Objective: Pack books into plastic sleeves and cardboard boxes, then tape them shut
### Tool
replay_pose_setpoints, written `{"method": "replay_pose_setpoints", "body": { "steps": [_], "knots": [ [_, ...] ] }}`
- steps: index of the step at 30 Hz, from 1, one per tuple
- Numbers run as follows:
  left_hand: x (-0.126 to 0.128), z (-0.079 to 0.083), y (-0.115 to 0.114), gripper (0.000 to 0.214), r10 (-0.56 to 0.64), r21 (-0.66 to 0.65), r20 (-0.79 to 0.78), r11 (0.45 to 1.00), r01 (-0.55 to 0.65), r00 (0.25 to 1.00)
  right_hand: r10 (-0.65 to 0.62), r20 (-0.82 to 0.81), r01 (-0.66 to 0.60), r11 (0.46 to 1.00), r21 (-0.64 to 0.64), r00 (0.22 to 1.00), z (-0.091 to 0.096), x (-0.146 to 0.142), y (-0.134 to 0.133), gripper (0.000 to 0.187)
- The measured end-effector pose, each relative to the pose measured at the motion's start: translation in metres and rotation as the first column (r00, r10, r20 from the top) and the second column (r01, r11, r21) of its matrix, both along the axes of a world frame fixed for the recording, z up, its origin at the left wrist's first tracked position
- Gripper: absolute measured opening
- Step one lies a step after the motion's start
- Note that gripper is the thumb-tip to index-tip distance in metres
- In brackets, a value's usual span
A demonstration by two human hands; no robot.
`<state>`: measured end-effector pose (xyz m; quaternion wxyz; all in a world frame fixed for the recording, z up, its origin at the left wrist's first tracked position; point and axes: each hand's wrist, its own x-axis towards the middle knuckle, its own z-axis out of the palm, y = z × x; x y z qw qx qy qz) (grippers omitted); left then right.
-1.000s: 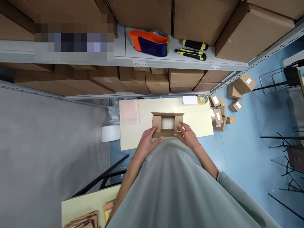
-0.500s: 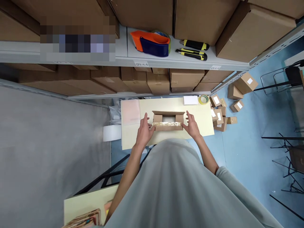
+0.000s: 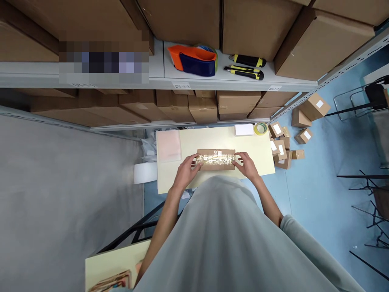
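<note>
- Stockroom with a packing station.
- Metal shelf rack (image 3: 231, 84) just beyond the surface (image 3: 200, 140), crammed with brown cartons (image 3: 258, 24) on every level.
- Tape dispenser (image 3: 194, 61) and utility knives (image 3: 246, 67) on the rack shelf above the surface.
- Tape roll (image 3: 260, 128) and white label pad (image 3: 243, 129) at the surface's far right corner.
- Taped cardboard box (image 3: 215, 159) at the surface's near edge.
- Small labelled boxes (image 3: 281, 147) heaped on the blue floor (image 3: 319, 182) right of the surface.

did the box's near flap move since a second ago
Yes: the near flap of the box swung from the table's near edge toward the shelf, closing it; left hand, right hand hold its ends.
</note>
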<state>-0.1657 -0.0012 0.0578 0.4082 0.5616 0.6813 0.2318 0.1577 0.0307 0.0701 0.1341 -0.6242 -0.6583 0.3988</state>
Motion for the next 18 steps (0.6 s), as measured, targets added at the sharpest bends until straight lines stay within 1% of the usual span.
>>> {"method": "replay_pose_setpoints", "body": {
  "steps": [2, 5, 7, 10, 14, 18],
  "knots": [
    [0.005, 0.0, -0.003, 0.05, 0.049, -0.021, 0.026, 0.999, -0.049, 0.998, -0.043, -0.022, 0.043, 0.999, -0.026, 0.999, -0.003, -0.002, -0.001, 0.035],
    [0.012, 0.0, -0.003, 0.046, 0.12, -0.035, 0.031, 0.992, -0.119, 0.992, -0.126, -0.007, 0.125, 0.989, -0.081, 0.992, -0.009, -0.007, -0.002, 0.035],
    [0.015, 0.0, -0.001, 0.043, 0.148, -0.037, 0.02, 0.988, -0.147, 0.989, -0.176, -0.014, 0.173, 0.976, -0.135, 0.984, -0.012, -0.011, -0.002, 0.037],
    [0.017, -0.003, 0.001, 0.039, 0.172, -0.037, 0.005, 0.984, -0.172, 0.985, -0.248, -0.071, 0.231, 0.954, -0.189, 0.966, -0.017, -0.014, -0.003, 0.04],
    [0.017, -0.013, 0.005, 0.032, 0.235, -0.045, 0.001, 0.971, -0.235, 0.972, -0.315, -0.113, 0.29, 0.937, -0.193, 0.942, -0.022, -0.017, -0.001, 0.04],
    [0.015, -0.027, 0.015, 0.032, 0.304, -0.071, 0.067, 0.951, -0.3, 0.95, -0.34, -0.091, 0.316, 0.925, -0.209, 0.936, -0.025, -0.02, 0.01, 0.039]
  ]
}}
